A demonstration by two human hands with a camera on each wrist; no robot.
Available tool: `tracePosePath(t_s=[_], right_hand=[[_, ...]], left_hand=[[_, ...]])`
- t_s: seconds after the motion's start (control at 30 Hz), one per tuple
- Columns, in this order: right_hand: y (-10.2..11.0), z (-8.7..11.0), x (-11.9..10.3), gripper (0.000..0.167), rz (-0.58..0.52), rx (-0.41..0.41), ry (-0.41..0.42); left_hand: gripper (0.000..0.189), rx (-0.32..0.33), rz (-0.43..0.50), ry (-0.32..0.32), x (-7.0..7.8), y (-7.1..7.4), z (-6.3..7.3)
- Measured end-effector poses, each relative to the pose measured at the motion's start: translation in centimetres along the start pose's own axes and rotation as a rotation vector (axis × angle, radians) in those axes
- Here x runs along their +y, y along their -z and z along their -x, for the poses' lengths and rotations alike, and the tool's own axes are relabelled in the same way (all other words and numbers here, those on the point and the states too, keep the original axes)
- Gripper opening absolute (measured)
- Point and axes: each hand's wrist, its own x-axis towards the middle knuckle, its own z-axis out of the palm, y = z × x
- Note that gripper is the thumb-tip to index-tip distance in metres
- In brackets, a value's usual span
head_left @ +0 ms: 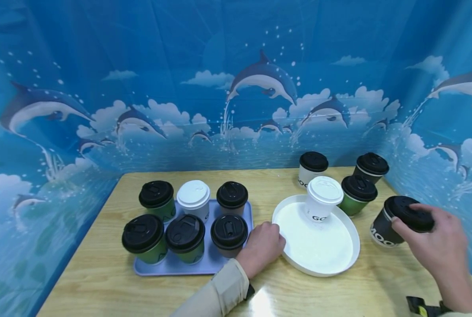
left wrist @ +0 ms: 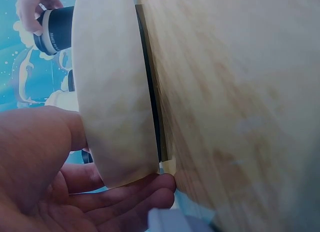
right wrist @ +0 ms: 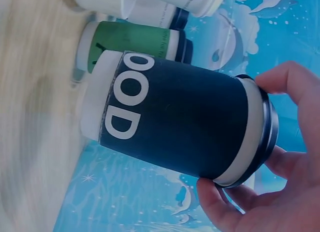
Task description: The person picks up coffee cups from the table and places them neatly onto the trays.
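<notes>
My right hand (head_left: 444,242) holds a paper coffee cup (head_left: 386,226) with a dark sleeve and black lid, its fingers and thumb around the lid. White letters on the sleeve show in the right wrist view, where the cup (right wrist: 175,117) looks close over the table. My left hand (head_left: 263,246) grips the near left rim of a round white tray (head_left: 319,253). In the left wrist view the thumb lies at one side of the tray wall (left wrist: 115,92) and the fingers reach under its edge. One white-lidded white cup (head_left: 324,200) stands upright on this tray, toward its back.
Left of the round tray, a purple rectangular tray (head_left: 172,269) bears several lidded cups, green, brown and white. Behind the round tray stand a green cup (head_left: 355,198), a white cup with black lid (head_left: 311,169) and a dark cup (head_left: 370,167). A dolphin-print curtain (head_left: 204,88) borders the table.
</notes>
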Motion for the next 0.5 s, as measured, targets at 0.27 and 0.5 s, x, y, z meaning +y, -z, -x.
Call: tracePosePath(t_s=[0.27, 0.5], right_hand=[[0.49, 0.5, -0.53, 0.063, -0.009, 0.019, 0.061], [0.8, 0.98, -0.8, 0.06, 0.002, -0.002, 0.133]], left_hand=[[0.035, 0.003, -0.009, 0.0, -0.01, -0.04, 0.0], [0.036, -0.016, -0.013, 0.009, -0.02, -0.06, -0.03]])
